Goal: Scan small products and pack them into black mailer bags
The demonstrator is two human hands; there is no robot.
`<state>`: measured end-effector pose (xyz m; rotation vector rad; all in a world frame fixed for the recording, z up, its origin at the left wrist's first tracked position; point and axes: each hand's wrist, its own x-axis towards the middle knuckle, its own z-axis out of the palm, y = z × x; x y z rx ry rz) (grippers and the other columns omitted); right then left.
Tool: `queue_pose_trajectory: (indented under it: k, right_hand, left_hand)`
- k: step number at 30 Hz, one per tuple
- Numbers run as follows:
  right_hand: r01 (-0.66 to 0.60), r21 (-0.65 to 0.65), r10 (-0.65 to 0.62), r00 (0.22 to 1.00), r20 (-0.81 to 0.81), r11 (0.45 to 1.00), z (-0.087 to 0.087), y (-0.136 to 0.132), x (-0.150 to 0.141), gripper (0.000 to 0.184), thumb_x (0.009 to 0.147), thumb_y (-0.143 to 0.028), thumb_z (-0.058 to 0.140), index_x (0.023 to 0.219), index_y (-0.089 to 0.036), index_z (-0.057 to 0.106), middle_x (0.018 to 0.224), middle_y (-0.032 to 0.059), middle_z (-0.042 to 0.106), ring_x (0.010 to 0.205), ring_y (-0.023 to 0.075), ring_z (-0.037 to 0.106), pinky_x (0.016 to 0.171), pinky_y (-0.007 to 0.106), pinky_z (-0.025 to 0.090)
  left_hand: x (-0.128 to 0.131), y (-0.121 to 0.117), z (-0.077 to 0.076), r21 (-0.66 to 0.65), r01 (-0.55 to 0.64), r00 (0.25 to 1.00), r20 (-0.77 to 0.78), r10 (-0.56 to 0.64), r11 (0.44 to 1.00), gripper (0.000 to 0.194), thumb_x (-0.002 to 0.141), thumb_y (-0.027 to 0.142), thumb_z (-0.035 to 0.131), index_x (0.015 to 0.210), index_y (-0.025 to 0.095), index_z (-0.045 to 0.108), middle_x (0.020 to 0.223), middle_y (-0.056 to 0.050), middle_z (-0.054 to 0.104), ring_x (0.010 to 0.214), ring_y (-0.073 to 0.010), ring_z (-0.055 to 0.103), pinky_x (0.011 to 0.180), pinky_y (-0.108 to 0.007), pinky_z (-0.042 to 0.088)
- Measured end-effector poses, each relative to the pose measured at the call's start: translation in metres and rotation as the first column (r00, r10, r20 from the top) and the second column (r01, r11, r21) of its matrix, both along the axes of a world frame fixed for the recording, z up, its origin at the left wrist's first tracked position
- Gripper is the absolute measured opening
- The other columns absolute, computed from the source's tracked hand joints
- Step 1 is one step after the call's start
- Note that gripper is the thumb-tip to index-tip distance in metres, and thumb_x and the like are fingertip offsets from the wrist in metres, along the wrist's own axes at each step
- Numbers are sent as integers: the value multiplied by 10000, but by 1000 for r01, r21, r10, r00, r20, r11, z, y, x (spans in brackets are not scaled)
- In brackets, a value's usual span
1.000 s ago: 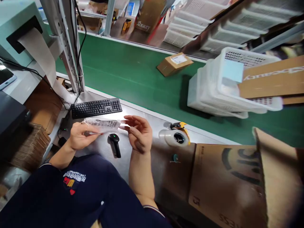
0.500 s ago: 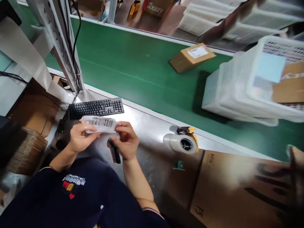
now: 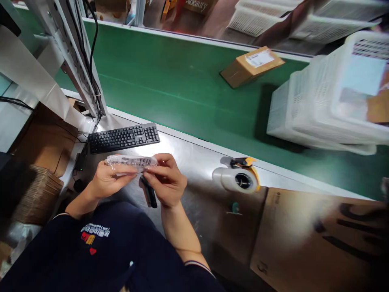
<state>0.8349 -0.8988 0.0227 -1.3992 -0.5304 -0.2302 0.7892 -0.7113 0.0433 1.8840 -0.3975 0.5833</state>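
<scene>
Between my two hands is a small clear plastic packet (image 3: pixel 129 160) with a white barcode label on its upper side. My left hand (image 3: pixel 110 181) grips its left end, thumb below and fingers partly hidden behind. At the right end, my right hand (image 3: pixel 167 180) pinches the packet between thumb and fingers. A black handheld object (image 3: pixel 150 194), perhaps a scanner, lies on the metal table (image 3: pixel 188 162) just under my right hand; its upper end is partly covered. Beyond the packet is a black keyboard (image 3: pixel 124 138).
A tape dispenser with a clear roll (image 3: pixel 237 179) lies right of my hands, beside a large cardboard box (image 3: pixel 304 235). Past the table edge runs a green conveyor belt (image 3: pixel 182 89), bearing a labelled carton (image 3: pixel 252 67) and stacked white baskets (image 3: pixel 316 101). A metal post (image 3: pixel 74 61) with cables rises at left.
The packet has shifted slightly right and tipped, its label now seen more flatly. My right hand has turned inward, its thumb now up at the packet's edge, and my left thumb reaches further along it.
</scene>
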Motion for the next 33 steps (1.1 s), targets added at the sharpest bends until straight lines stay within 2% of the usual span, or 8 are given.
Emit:
queue_pose_trajectory:
  k: [6,10,15,19,22,26,30,33]
  right_hand:
    - [-131,-52,137,982,127,990,19,-5,-7,290,819,-156,840,1032,-352,839,1088,56,636,842,164,644,632,304,589]
    - [-135,-95,151,968,198,986,30,-8,-16,270,801,-136,835,986,-332,838,1060,62,617,800,161,635,566,284,574]
    - [-175,-73,187,955,229,982,40,-13,-28,240,799,-167,846,961,-344,849,1013,52,614,790,162,627,587,287,578]
    - [-258,-73,268,931,247,963,46,-15,-33,208,834,-176,823,965,-335,852,1031,58,615,792,155,618,568,279,540]
    - [-286,2,279,935,220,958,49,-13,-33,187,845,-186,822,938,-346,849,995,52,629,788,158,635,584,285,542]
    - [-314,29,304,936,178,949,48,-7,-32,52,813,-278,871,809,-310,829,926,36,639,740,144,616,566,271,518]
    - [-335,27,332,941,63,942,44,-5,-33,210,771,-373,888,686,-248,741,940,53,639,724,148,590,558,280,504]
    - [-299,64,300,954,2,952,44,-5,-36,310,749,-438,885,729,-247,642,934,50,646,733,164,589,539,271,486]
  left_hand:
    - [-11,0,4,-103,27,999,49,-22,994,72,836,193,865,861,213,800,769,-9,779,691,-139,723,628,-232,584]
    - [-22,-9,12,-164,-19,995,97,36,986,151,808,266,903,827,190,775,657,10,744,539,-109,662,514,-200,524]
    - [-37,-17,22,-224,30,986,168,9,974,148,800,243,909,873,183,795,716,-8,785,582,-117,708,571,-186,570]
    - [-49,-9,35,-125,162,984,101,-150,979,172,874,185,831,1045,187,844,935,-92,836,819,-188,797,756,-249,654]
    - [-54,-3,42,-12,214,974,79,-212,977,215,859,126,825,1060,196,852,987,-103,817,825,-175,776,733,-244,650]
    - [-58,-4,33,-50,176,973,160,-166,983,263,821,97,851,1050,225,839,930,-71,800,839,-185,763,712,-267,644]
    - [-56,-9,22,-152,147,980,154,-123,977,155,819,150,865,949,225,828,875,-57,816,746,-194,779,673,-281,645]
    - [-54,-9,25,-188,150,980,158,-121,971,96,831,149,850,897,201,803,827,-44,821,673,-158,764,640,-228,619]
